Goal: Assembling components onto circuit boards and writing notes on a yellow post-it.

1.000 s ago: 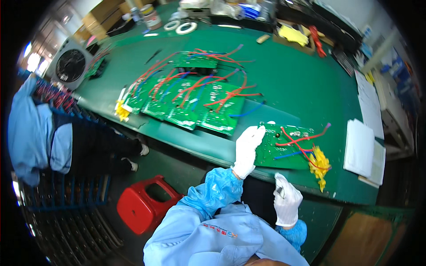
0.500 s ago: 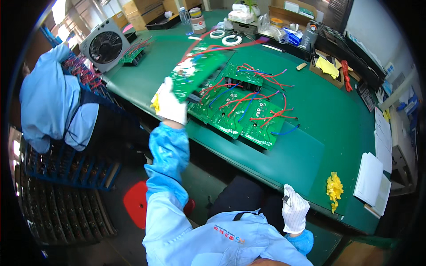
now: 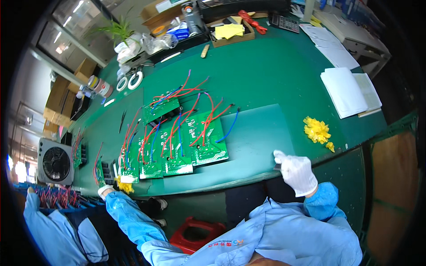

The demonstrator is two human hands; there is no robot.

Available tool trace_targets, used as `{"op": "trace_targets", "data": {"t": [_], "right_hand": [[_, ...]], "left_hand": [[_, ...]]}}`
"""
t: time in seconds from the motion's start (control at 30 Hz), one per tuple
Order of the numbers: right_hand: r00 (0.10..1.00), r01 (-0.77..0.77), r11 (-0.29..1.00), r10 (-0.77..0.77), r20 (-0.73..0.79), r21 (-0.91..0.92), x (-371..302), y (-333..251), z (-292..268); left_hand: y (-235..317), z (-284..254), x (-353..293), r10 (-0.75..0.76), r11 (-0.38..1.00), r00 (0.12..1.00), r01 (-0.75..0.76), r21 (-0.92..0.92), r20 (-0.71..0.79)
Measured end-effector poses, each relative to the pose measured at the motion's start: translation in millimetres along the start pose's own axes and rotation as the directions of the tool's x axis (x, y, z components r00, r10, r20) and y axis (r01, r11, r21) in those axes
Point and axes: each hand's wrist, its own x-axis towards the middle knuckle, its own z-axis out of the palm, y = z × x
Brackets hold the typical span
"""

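Observation:
At the table's left edge my left hand (image 3: 105, 190), in a white glove, is at the near end of a green circuit board (image 3: 100, 174) with red wires and dark components. Its fingers are partly hidden but appear to grip the board. My right hand (image 3: 298, 175), also gloved, is closed around a small dark object (image 3: 278, 167) that mostly hides in the fingers. Between my hands lies an overlapping row of circuit boards, the rightmost board (image 3: 207, 141) with red and blue wires. Behind the row sits another wired board (image 3: 162, 108) on dark components.
Yellow tape scraps (image 3: 316, 130) lie at the right, with more yellow scraps (image 3: 124, 185) near my left hand. Papers (image 3: 344, 92) rest farther right. A fan (image 3: 55, 160), another wired board (image 3: 79, 153) and a person in blue (image 3: 60, 235) are at the left. Dark tweezers (image 3: 122, 122) lie behind the row.
My view has swung toward the right. The board in my left hand has gone from above the row to the table's left side. My right hand has come up over the table's near edge.

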Motion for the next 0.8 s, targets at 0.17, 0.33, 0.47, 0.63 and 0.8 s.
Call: {"op": "trace_targets", "data": {"t": [0.17,0.33,0.47,0.63,0.8], "right_hand": [[0.94,-0.326,0.943,0.316,-0.125,-0.068,32.6,30.9,-26.6],[0.867,-0.488,0.86,0.458,-0.195,-0.149,30.3,159.4,-22.8],[0.866,-0.488,0.771,0.486,-0.116,-0.409,22.7,223.9,-38.0],[0.986,-0.137,0.965,0.154,0.062,-0.222,47.8,158.0,-43.8],[0.993,-0.062,0.967,0.085,0.083,-0.248,17.9,135.5,-22.9]], "left_hand": [[-44.7,62.2,5.6,-0.128,0.985,0.973,0.103,-0.137,-0.191],[-86.9,88.3,-12.3,-0.413,0.599,0.841,-0.038,-0.8,-0.35],[7.8,-19.7,-88.3,-0.66,0.205,0.667,-0.281,-0.937,-0.345],[124.0,-220.5,-348.1,-0.047,-0.316,0.656,-0.725,-0.612,-0.753],[245.2,-264.9,-469.8,0.684,-0.32,-0.002,-0.9,-0.297,-0.73]]}}
